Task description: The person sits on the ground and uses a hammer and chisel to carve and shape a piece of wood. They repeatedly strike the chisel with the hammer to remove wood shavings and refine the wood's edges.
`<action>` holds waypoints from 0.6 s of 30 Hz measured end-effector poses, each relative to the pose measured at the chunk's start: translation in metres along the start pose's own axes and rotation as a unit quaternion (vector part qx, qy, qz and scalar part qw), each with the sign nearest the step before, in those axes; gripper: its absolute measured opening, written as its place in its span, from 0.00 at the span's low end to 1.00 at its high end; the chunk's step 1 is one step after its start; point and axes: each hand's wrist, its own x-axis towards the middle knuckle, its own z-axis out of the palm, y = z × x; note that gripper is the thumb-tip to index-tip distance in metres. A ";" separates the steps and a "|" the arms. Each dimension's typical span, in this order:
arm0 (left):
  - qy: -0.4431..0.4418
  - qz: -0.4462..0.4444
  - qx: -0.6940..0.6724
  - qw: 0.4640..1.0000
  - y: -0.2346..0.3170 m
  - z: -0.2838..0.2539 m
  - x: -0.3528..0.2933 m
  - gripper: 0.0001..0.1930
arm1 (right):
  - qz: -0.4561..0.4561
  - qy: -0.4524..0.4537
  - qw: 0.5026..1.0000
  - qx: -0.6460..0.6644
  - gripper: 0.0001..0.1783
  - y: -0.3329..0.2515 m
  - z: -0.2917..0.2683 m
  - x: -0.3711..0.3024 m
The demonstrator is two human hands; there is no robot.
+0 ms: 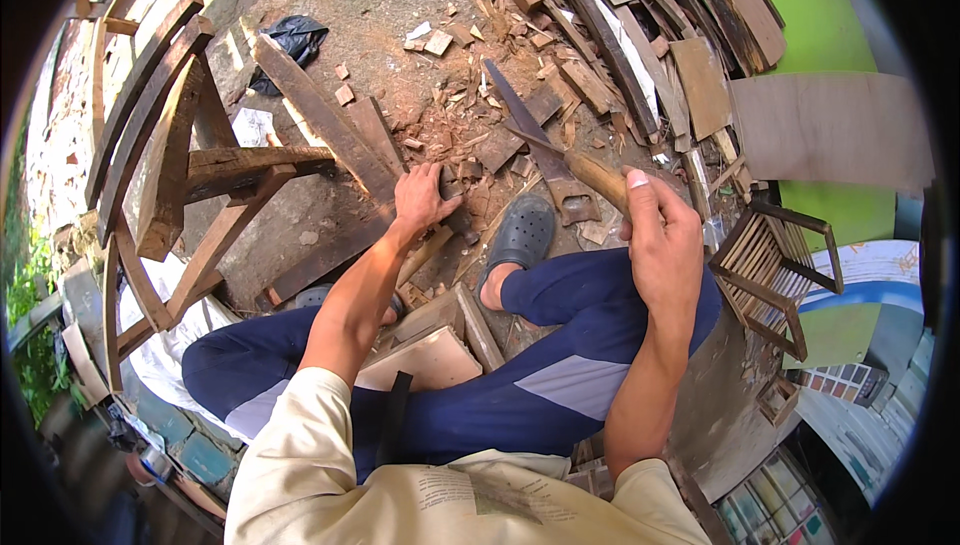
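Note:
My right hand (663, 230) is closed round the wooden handle of a tool (597, 181) with a narrow dark metal blade, held above my right knee. The blade points left and away, passing over a handsaw (525, 123) that lies on the ground. My left hand (424, 199) reaches down beside the end of a long brown plank (335, 130), thumb apart from its fingers. Small dark wood blocks (468, 172) lie right by its thumb and fingertips. Whether it touches one of them is hard to see.
Wood chips and offcuts (437, 42) litter the ground. Leaning frame timbers (160, 135) stand at left; stacked planks (640, 55) line the far right. A small slatted wooden rack (775, 270) is right of my knee. Boards (425, 357) lie between my legs, near my grey clog (523, 228).

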 end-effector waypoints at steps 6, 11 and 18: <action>-0.057 0.005 -0.004 0.998 -0.009 -0.023 0.012 0.43 | 0.007 -0.025 1.000 0.011 0.24 -0.001 -0.002 0.002; -0.051 -0.031 -0.024 0.998 -0.020 -0.041 0.021 0.45 | -0.032 -0.004 0.999 -0.018 0.25 0.006 0.003 0.002; 0.083 -0.168 0.012 0.982 -0.052 -0.037 -0.028 0.49 | 0.074 -0.094 0.984 0.134 0.27 0.006 0.017 -0.003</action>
